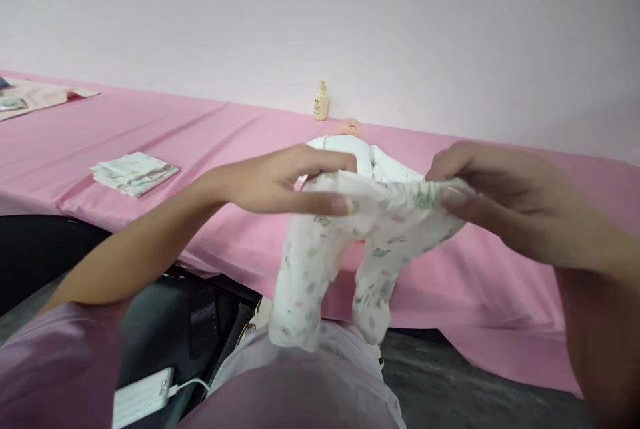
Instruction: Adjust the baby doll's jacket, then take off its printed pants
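Both my hands hold up a small pair of white printed baby trousers [350, 249] by the waistband, its two legs hanging down over the table's front edge. My left hand [285, 179] pinches the left end of the waistband. At the right end my right hand [495, 192] is closed on the cloth. Behind the trousers a baby doll [360, 149] in a white top lies on the pink table [225, 142], mostly hidden by the cloth and my hands.
A small yellow pump bottle [321, 101] stands at the table's back edge by the pale wall. A folded printed cloth [134, 172] lies at the left. Another pale cloth [40, 94] lies far left. A white power bank [143, 397] with cable rests near my lap.
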Demonstrator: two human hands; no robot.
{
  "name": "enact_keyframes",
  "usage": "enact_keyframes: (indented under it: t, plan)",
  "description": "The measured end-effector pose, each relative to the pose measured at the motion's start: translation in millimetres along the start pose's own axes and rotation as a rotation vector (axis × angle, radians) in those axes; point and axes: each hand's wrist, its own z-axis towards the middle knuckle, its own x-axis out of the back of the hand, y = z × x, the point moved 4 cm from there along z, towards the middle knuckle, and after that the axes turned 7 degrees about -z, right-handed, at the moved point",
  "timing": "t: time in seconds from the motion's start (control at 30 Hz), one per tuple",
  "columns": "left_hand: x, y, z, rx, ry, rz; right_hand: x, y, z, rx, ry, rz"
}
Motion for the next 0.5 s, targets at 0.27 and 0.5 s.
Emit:
enact_keyframes:
  t: [0.27, 0.5]
  plan:
    - [42.9, 28, 53, -0.068, 0.024, 0.097, 55, -31, 48, 0.008, 0.122, -0.519]
    - [1.4, -7, 59, 0.011, -0.216, 0.085, 63, -38, 60, 0.023, 0.18, -0.536]
